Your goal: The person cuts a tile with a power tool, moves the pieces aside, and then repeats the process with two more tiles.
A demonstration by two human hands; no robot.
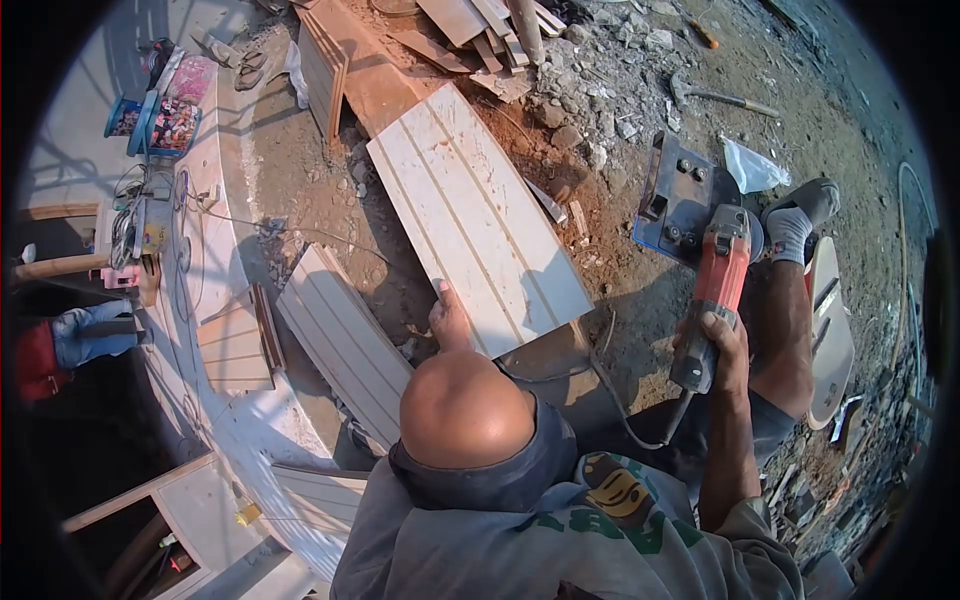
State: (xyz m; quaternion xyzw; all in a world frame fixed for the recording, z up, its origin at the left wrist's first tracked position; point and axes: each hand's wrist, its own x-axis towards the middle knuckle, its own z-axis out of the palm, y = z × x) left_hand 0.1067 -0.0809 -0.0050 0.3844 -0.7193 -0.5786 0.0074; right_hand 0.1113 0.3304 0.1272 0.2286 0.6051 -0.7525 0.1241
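Observation:
My left hand (450, 318) grips the near edge of a long pale striped tile (490, 220), its thumb on top and its other fingers hidden beneath. My left knee is just below this hand. On the right, my right hand (722, 345) is wrapped round the dark handle of a red angle grinder (722, 262). The grinder's head is at a dark metal plate with bolts (686, 190), beside my right foot. A cord runs from the grinder's rear end towards the left.
More striped tiles (345, 325) lie at the left, near a pale ledge. Tile offcuts (460, 20) are stacked at the top. A hammer (725, 98) rests on rubble at the upper right. Another person's jeans (95, 335) show at the far left, below blue-rimmed containers (172, 128).

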